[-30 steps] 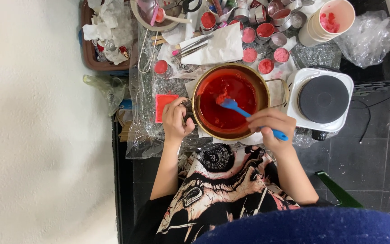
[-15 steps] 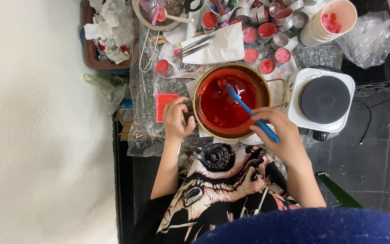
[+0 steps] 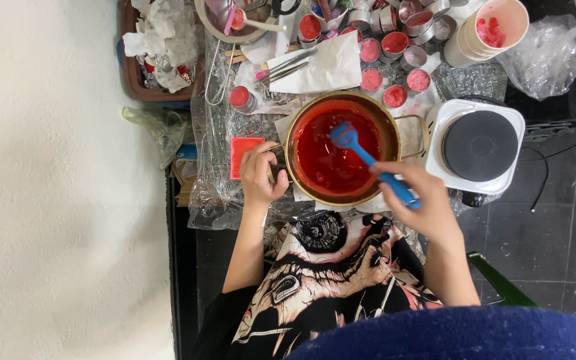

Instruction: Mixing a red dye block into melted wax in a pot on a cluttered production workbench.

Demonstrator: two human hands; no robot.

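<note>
A round metal pot (image 3: 389,120) full of red liquid stands on the plastic-covered table in front of me. My right hand (image 3: 416,200) grips the handle of a blue spatula (image 3: 363,151), and its blade rests in the liquid towards the pot's far side. At the pot's left side, my left hand (image 3: 259,175) is closed on the pot handle. A small red square block (image 3: 240,155) lies just left of that hand.
A white electric hotplate (image 3: 478,145) sits right of the pot. Several small tins of pink and red wax (image 3: 395,48) crowd the far side, with stacked paper cups (image 3: 488,30), a brown tray of crumpled paper (image 3: 158,47) and white paper (image 3: 325,67).
The spatula blade has swept from the pot's middle towards the far side, and my right hand has shifted right and down. My left hand has stayed on the handle.
</note>
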